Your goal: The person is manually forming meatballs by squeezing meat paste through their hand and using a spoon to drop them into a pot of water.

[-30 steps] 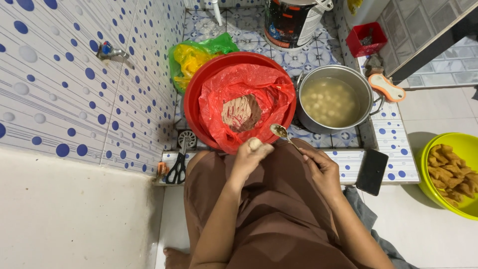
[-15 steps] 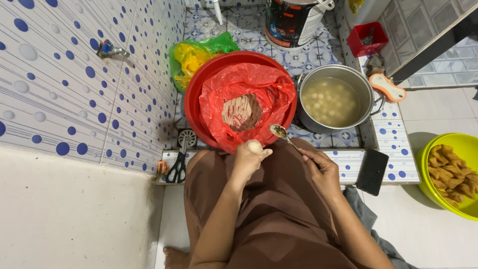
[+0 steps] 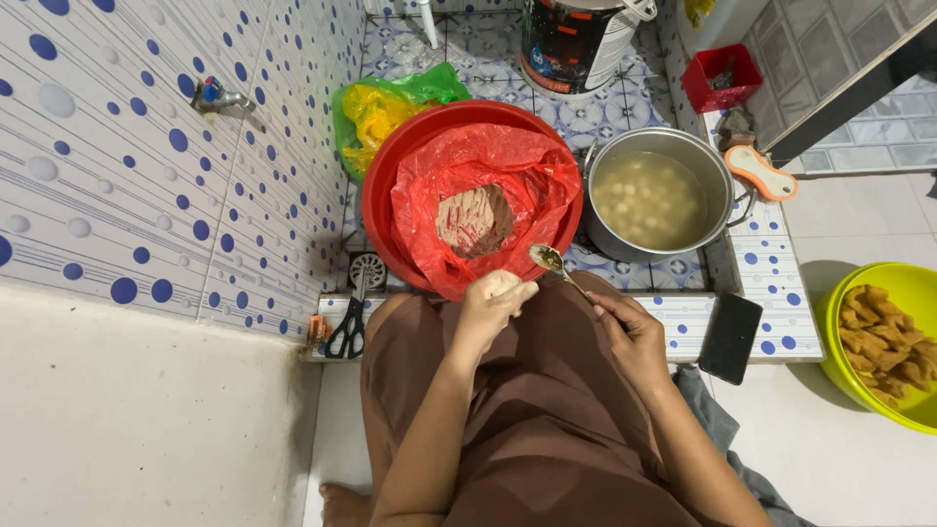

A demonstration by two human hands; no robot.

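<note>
The left hand (image 3: 485, 304) cupped a pale ball of dough (image 3: 498, 284); the right hand (image 3: 630, 332) gripped a spoon (image 3: 556, 265) beside the red basin (image 3: 386, 185).

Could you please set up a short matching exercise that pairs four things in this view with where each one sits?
Things:
1. spoon
2. scissors
3. metal pot
4. yellow-green bowl

Places:
A. on the tiled ledge beside the floor drain, at the left
B. at the far right edge, filled with fried pieces
C. right of the red basin, filled with pale balls in broth
D. in the right hand, its bowl over the basin's rim

Pairs: 1-D, 2-A, 3-C, 4-B
</note>
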